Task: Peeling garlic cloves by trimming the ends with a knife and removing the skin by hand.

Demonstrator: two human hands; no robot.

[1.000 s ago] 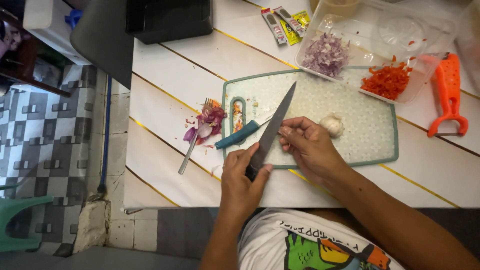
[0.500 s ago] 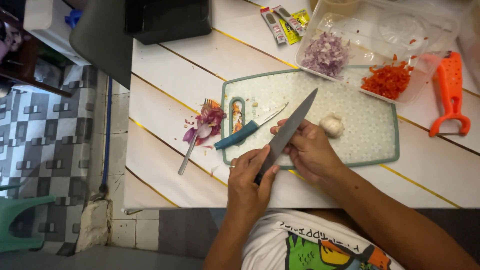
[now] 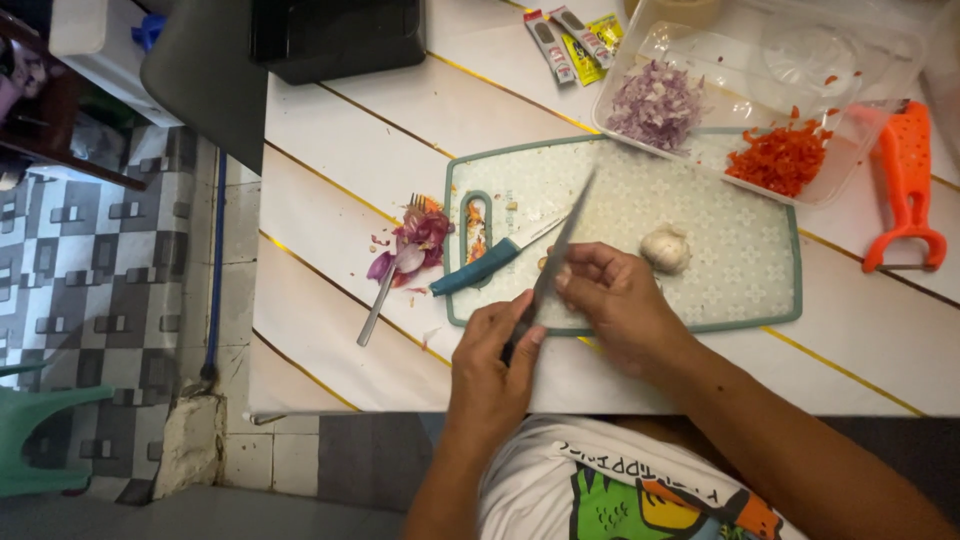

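Knife handle — hidden, perhaps gripped.

White striped table, checkered tile floor, green chair

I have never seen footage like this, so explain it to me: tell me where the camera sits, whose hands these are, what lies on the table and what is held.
The camera sits on a person's head and looks down at their own two hands. The left hand grips the handle of a large knife; the right hand touches its blade. On the white table lies a cutting board with a garlic bulb and a small teal-handled knife. Beside it are a fork among purple onion peels, a clear tray of chopped onion and red pepper, and an orange peeler.
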